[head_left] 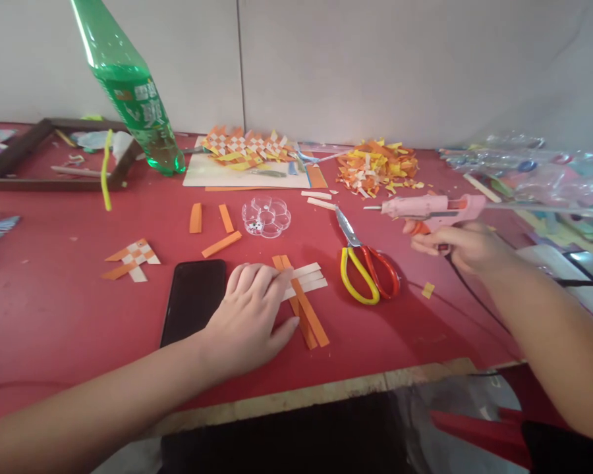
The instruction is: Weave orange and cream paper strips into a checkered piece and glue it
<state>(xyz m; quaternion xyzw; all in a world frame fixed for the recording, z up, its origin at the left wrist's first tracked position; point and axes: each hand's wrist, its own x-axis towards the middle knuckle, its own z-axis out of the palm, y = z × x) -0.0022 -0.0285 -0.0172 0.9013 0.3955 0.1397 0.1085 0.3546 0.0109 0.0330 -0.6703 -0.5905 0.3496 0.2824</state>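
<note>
My left hand rests at the left end of a few crossed orange and white paper strips, palm down, thumb apart from the bent fingers. The fingers cover part of the white strips, and I cannot see under the palm. My right hand is wrapped round the handle of a pink hot glue gun, held above the table with its nozzle pointing left. Between the hands lie scissors with one yellow and one red handle. A black phone is beside my left hand.
A clear flower-shaped palette and short orange strips lie behind my left hand. A small woven paper fish is at left. Farther back are a green bottle, a dark frame, a larger woven piece and paper scraps.
</note>
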